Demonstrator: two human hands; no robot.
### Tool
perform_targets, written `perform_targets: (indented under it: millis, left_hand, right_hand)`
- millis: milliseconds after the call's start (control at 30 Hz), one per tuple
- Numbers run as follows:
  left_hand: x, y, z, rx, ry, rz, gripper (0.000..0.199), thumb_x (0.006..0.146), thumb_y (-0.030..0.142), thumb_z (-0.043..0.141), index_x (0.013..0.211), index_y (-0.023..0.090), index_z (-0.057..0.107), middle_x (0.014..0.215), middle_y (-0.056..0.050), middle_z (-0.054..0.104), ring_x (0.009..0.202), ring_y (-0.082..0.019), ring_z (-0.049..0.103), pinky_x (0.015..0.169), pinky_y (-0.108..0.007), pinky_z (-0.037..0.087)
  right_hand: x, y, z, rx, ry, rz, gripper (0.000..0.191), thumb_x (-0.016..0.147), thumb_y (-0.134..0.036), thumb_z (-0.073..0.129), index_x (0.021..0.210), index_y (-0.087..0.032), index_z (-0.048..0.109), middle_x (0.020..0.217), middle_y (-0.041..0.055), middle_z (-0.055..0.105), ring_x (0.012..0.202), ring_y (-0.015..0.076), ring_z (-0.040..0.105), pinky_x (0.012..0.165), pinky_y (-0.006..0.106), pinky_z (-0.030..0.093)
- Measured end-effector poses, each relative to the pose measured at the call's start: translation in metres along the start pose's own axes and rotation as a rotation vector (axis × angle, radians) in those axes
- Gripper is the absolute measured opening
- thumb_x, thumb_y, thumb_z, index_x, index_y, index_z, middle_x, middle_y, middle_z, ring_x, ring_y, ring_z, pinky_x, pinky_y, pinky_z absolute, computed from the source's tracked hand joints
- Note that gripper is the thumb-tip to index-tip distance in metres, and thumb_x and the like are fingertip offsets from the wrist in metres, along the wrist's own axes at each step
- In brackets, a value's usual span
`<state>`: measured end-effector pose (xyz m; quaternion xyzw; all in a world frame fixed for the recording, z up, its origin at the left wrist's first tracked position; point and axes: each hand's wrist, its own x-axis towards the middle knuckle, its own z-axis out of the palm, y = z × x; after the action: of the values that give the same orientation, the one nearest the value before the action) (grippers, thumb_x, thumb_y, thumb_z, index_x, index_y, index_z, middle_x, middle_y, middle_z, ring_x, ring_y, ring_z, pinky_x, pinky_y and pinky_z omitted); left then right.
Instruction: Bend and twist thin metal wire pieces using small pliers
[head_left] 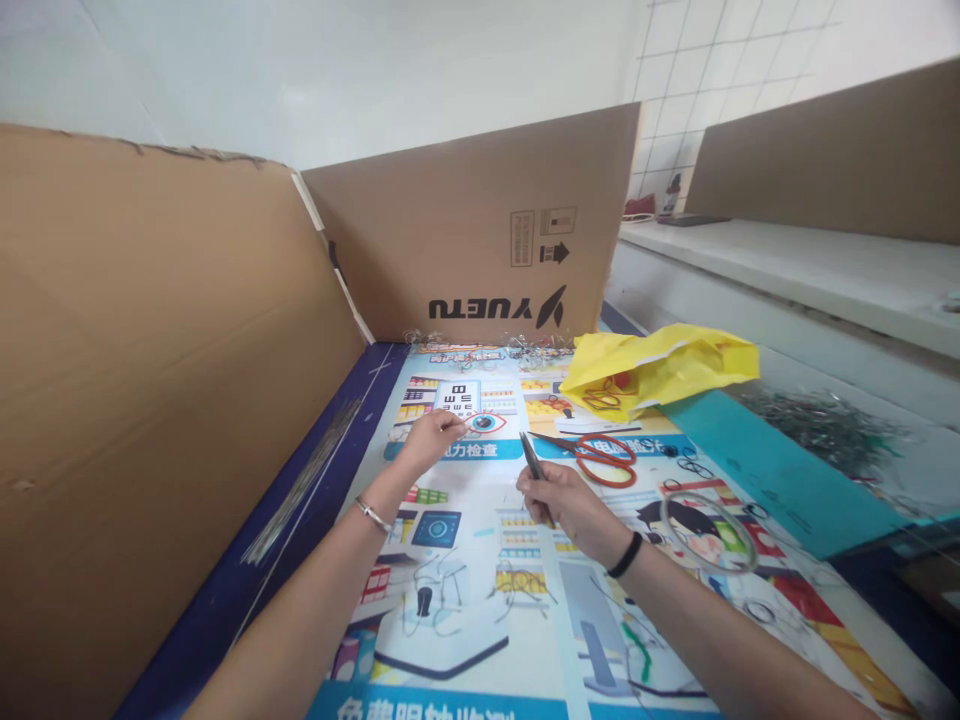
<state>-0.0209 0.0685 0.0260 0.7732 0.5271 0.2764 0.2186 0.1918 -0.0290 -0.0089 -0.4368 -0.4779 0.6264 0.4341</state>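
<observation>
My left hand (433, 440) is raised over the printed sheet, thumb and fingertips pinched together; whatever they hold is too small to make out. To its right, my right hand (559, 500) is closed around dark metal tweezers (531, 455), their narrow tips pointing up and away from me. Orange-handled scissors (607, 460) lie just beyond the right hand. Thin cut wires (517, 590) are scattered on the sheet below both hands. A clear ring-shaped coil (709, 530) rests to the right, among small dark wire loops (694, 465).
Cardboard panels (465, 230) wall off the back and left. A yellow bag (667, 365) holding orange pieces sits at the back right. Straight wires (300, 485) lie along the left edge. Tangled wire (825, 430) is heaped beyond a teal strip (780, 480).
</observation>
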Motion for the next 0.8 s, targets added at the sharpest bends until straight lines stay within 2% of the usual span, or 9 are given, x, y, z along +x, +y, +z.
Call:
perform_targets:
  millis: [100,200,300,400,500,600,733,800]
  left_hand:
    - [-0.011,0.008,-0.006,-0.345,-0.034,-0.106,0.025,0.075,0.039,0.055,0.070,0.015,0.060,0.062,0.001,0.058,0.059,-0.012,0.050,0.058,-0.024,0.038]
    - [-0.028,0.013,-0.008,-0.701,-0.120,-0.187,0.026,0.071,0.040,0.062,0.071,0.015,0.059,0.066,0.000,0.058,0.060,-0.010,0.049,0.058,-0.022,0.037]
    - [-0.046,0.013,-0.005,-1.032,-0.194,-0.275,0.025,0.068,0.036,0.068,0.071,0.014,0.056,0.069,0.000,0.055,0.060,-0.008,0.049,0.056,-0.020,0.037]
    - [-0.060,0.012,0.000,-1.302,-0.217,-0.326,0.023,0.068,0.030,0.071,0.072,0.014,0.055,0.071,0.001,0.052,0.061,-0.006,0.049,0.053,-0.018,0.037]
    - [-0.068,0.012,0.004,-1.411,-0.223,-0.359,0.021,0.067,0.025,0.072,0.072,0.014,0.055,0.071,0.001,0.051,0.061,-0.005,0.049,0.052,-0.018,0.037]
    - [-0.071,0.013,0.006,-1.452,-0.268,-0.392,0.018,0.069,0.024,0.070,0.072,0.014,0.056,0.069,0.000,0.051,0.060,-0.006,0.048,0.050,-0.018,0.038]
    - [-0.072,0.016,0.009,-1.492,-0.304,-0.381,0.016,0.069,0.021,0.070,0.072,0.013,0.057,0.068,0.000,0.051,0.060,-0.007,0.049,0.049,-0.018,0.039]
    - [-0.072,0.018,0.010,-1.513,-0.327,-0.373,0.014,0.070,0.019,0.069,0.074,0.012,0.057,0.066,0.000,0.050,0.059,-0.007,0.049,0.048,-0.017,0.039]
  right_hand:
    - [-0.001,-0.003,-0.002,0.005,-0.038,-0.020,0.020,0.070,-0.035,0.061,0.075,-0.017,0.053,0.051,-0.0041,0.050,0.045,0.0082,0.043,0.046,0.022,0.026]
    - [-0.003,-0.007,-0.004,0.055,-0.044,-0.037,0.020,0.070,-0.034,0.062,0.076,-0.017,0.054,0.055,-0.0030,0.053,0.049,0.0087,0.045,0.048,0.023,0.028]
    - [-0.004,-0.010,-0.004,0.122,-0.028,-0.047,0.019,0.070,-0.033,0.063,0.075,-0.017,0.053,0.056,-0.0023,0.053,0.051,0.0090,0.046,0.049,0.023,0.027]
    - [-0.002,-0.010,-0.005,0.238,0.000,-0.078,0.018,0.069,-0.031,0.065,0.077,-0.018,0.055,0.061,-0.0022,0.053,0.055,0.0094,0.047,0.053,0.023,0.033]
    - [0.001,-0.010,-0.006,0.352,0.020,-0.080,0.023,0.067,-0.029,0.067,0.086,-0.018,0.059,0.063,-0.0026,0.051,0.058,0.0098,0.047,0.058,0.025,0.037]
    - [0.001,-0.010,-0.007,0.354,0.000,-0.046,0.029,0.068,-0.028,0.066,0.095,-0.017,0.062,0.061,-0.0029,0.049,0.058,0.0101,0.046,0.059,0.026,0.038]
    - [0.000,-0.007,-0.009,0.303,-0.061,-0.005,0.028,0.070,-0.027,0.064,0.097,-0.018,0.063,0.060,-0.0027,0.051,0.058,0.0104,0.047,0.058,0.026,0.038]
    - [0.000,-0.005,-0.009,0.317,-0.112,-0.010,0.023,0.071,-0.025,0.064,0.092,-0.019,0.064,0.060,-0.0023,0.052,0.058,0.0105,0.048,0.057,0.026,0.038]
